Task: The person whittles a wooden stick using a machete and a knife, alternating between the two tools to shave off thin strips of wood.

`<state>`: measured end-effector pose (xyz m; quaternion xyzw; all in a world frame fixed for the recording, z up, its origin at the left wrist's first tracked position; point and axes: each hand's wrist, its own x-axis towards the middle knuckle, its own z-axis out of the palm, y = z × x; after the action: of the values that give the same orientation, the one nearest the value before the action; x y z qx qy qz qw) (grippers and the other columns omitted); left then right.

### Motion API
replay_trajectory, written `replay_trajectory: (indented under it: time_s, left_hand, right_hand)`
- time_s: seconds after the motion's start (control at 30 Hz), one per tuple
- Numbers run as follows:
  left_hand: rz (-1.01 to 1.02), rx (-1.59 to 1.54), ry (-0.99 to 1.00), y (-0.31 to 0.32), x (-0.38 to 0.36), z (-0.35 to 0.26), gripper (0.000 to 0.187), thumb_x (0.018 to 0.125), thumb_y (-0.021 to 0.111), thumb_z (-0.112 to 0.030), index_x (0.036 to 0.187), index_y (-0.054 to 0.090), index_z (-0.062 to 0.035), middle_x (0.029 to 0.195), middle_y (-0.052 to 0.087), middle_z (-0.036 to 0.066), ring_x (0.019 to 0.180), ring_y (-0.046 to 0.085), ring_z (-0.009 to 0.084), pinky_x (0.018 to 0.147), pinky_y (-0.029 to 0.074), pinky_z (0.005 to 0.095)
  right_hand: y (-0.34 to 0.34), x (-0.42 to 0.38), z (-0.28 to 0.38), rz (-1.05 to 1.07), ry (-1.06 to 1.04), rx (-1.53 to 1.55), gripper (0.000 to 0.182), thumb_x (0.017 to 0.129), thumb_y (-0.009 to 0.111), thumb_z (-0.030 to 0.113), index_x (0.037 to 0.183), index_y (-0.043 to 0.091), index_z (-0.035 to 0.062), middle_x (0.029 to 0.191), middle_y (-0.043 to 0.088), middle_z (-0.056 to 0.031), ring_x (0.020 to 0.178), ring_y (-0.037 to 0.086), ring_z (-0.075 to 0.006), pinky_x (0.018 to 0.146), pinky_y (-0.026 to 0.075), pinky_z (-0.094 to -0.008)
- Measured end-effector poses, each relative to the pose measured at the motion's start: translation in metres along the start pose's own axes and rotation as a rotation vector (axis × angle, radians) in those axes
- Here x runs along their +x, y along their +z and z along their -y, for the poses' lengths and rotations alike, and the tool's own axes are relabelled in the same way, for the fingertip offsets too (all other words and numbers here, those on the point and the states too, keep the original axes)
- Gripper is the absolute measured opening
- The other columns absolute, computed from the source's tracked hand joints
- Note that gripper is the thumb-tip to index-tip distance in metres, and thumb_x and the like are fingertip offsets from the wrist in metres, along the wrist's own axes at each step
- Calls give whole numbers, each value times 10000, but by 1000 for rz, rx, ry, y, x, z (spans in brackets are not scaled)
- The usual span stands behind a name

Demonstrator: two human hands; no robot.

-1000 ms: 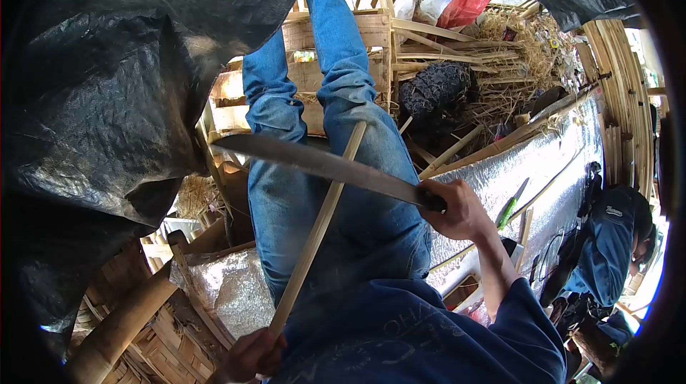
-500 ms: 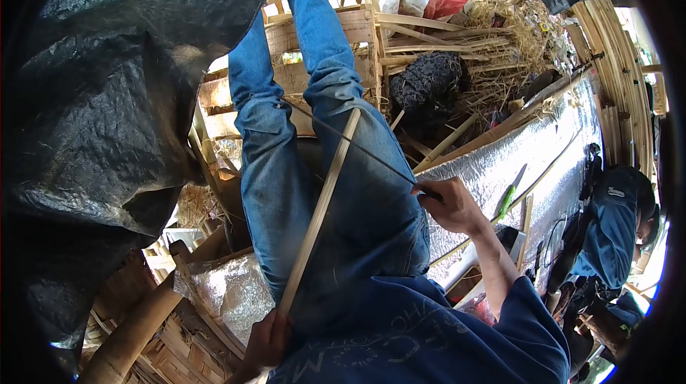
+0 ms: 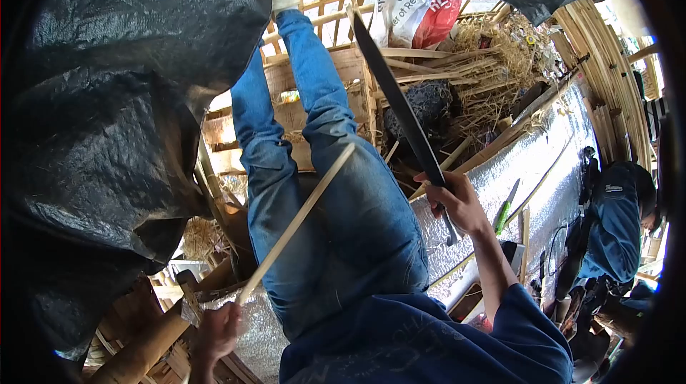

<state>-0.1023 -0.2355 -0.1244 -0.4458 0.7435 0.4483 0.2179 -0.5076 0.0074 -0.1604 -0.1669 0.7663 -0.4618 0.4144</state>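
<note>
My right hand (image 3: 459, 203) is closed around the handle of a machete (image 3: 400, 106). Its long dark blade shows its flat side and points up and left, toward the far slats. Low on the left, my left hand (image 3: 218, 328), slightly blurred, grips the near end of a narrow pale strip of wood or bamboo (image 3: 296, 221). The strip slants across my jeans (image 3: 364, 194), its far end above one thigh. Blade and strip are apart.
A green-handled knife (image 3: 507, 207) lies on the silvery foil sheet (image 3: 457, 255) at right. Beyond are split strips, straw (image 3: 514, 51) and a printed sack (image 3: 418, 8). Black plastic sheeting (image 3: 114, 134) hangs at left. Another person in a blue jacket (image 3: 611, 223) is at far right.
The machete has lifted off my thighs and swung upward, turning from edge-on to flat side. My left hand has moved left and down, drawing the strip with it.
</note>
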Motion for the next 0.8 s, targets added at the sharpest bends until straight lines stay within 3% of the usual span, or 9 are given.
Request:
replay_trajectory:
  time_s: [0.03,0.1,0.17,0.23,0.37,0.43,0.57,0.67,0.8]
  left_hand:
    - [-20,130,23,-14,6,-6,389,971,447,-325,764,569,-19,500,474,39,435,441,119,428,336,318]
    - [-97,-76,50,-23,21,2,372,969,449,-313,770,567,-22,510,477,42,437,432,117,433,346,313]
    - [-166,63,256,-19,52,30,382,978,438,-324,751,541,-35,516,472,17,425,416,98,411,340,298]
    - [113,-335,32,-27,76,-46,400,985,426,-344,729,513,-50,515,468,3,398,410,95,387,336,274]
    - [198,-128,227,-9,151,-97,477,993,375,-397,673,483,-62,498,449,3,378,421,93,371,328,259]
    - [158,-158,263,-1,186,-124,521,993,360,-419,640,483,-56,488,448,19,404,468,124,404,349,290]
    - [-37,60,625,5,240,-162,529,996,364,-392,657,511,-13,497,482,115,473,532,250,506,393,369]
    - [-23,63,790,10,251,-193,565,991,351,-433,653,506,-8,489,464,92,446,513,230,493,398,353]
    - [-117,166,787,26,285,-196,545,996,328,-416,707,542,-6,564,547,148,584,590,343,564,432,418]
  right_hand:
    - [-1,0,0,17,-54,42,320,855,558,175,1110,614,-10,614,557,-23,555,568,-93,521,456,-244]
    - [0,-2,2,13,-38,40,360,831,582,152,1147,577,-20,616,553,-23,546,559,-89,507,454,-242]
    - [6,-1,-2,-150,43,68,363,814,586,104,1151,561,-26,604,543,-22,523,544,-90,493,452,-245]
    - [11,1,-1,-199,81,142,346,807,581,77,1137,561,-25,581,529,-22,497,527,-93,479,440,-248]
    - [17,5,-11,-299,132,212,330,808,574,82,1120,565,-24,564,523,-26,478,519,-99,463,420,-245]
    - [21,5,-12,-313,174,206,332,808,575,90,1117,563,-31,572,533,-30,478,521,-100,465,419,-242]
    - [27,4,-10,-287,152,210,353,793,569,69,1128,558,-43,582,532,-24,456,511,-90,435,412,-228]
    - [28,5,-12,-240,153,230,382,793,574,64,1158,531,-43,590,542,-33,479,530,-100,457,419,-234]
    - [26,12,-11,-197,159,179,387,802,579,57,1175,520,-27,599,549,-39,502,542,-106,474,425,-242]
